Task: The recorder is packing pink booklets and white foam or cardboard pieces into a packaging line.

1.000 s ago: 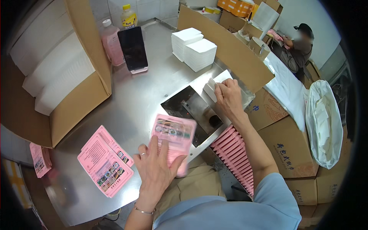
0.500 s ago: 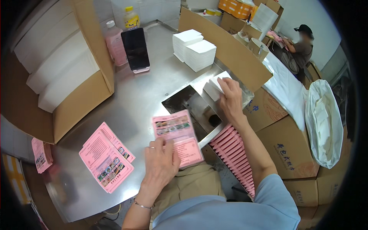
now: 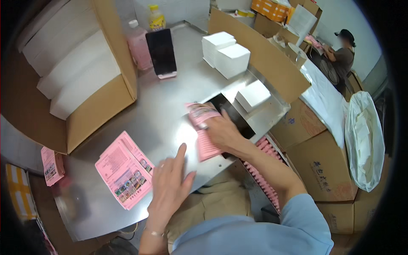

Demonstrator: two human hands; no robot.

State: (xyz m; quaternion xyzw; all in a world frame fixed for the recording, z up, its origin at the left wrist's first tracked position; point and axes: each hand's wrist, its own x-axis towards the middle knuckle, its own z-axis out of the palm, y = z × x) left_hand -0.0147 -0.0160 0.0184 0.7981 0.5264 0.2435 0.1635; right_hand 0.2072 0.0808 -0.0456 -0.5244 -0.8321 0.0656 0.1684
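Observation:
My right hand (image 3: pixel 221 132) reaches across the opening in the metal table, its fingers closed on a pink printed packet (image 3: pixel 207 146). The packet is bent under the fingers, and motion blurs its upper end. Nearer me, my left hand (image 3: pixel 170 180) hangs over the table edge with its fingers spread, holding nothing. To its left lie overlapping pink printed packets (image 3: pixel 123 172) on the table. Beyond the dark opening (image 3: pixel 233 114), a small stack of folded white napkins (image 3: pixel 254 94) rests in a metal tray (image 3: pixel 272 111). Taller white napkin stacks (image 3: pixel 231 59) stand behind it.
An open carton (image 3: pixel 102 110) of white napkin stacks stands at left. Behind are a phone (image 3: pixel 161 53) on a stand and two bottles. A cardboard panel (image 3: pixel 263 51) borders the right side. Below the table, pink packets (image 3: pixel 265 170) fill a row; cartons (image 3: pixel 318 165) stand beside them. Someone sits far right.
My right hand has left the white napkins in the tray and come left onto the pink packet. My left hand has let go of that packet and drawn back toward me. The view has shifted slightly.

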